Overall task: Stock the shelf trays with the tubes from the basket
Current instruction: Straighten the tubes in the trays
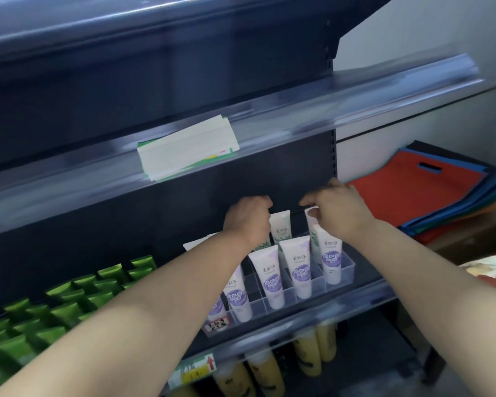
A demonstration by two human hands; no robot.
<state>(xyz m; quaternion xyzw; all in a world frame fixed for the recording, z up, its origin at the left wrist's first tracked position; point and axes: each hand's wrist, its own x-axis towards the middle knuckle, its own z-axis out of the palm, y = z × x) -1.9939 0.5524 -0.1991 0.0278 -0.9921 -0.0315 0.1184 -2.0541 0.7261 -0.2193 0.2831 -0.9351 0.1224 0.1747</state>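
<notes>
Both hands are held deep over the clear tray (348, 266) on the middle shelf (378, 293), at its back row. The left hand (248, 217) is seen from behind, its fingers curled down over the rear left slot. Whether a tube is grasped inside it cannot be told, since the palm side is hidden. The right hand (340, 212) is curled too, and its thumb and forefinger appear to be closed on the flat crimped end of the rear right tube (312, 227), which is stood cap-down in the tray. Between the two hands the rear middle tube (281, 229) is stood upright and untouched. In front of these, the purple-labelled tubes (299, 272) are seated one to a compartment. The basket is not in view.

The step in hand is judged to be the settling of the back row. The relation that matters is taken to be a vertical one. Each tube's long axis is run up and down, tipped a little toward the back panel, and the rear slots are found directly beneath the fingertips. The right hand is placed nearer the right rear slot and the left hand nearer the left. A straight push down along the tube's axis is therefore called for, with the wrists kept clear of the front row just below them.
</notes>
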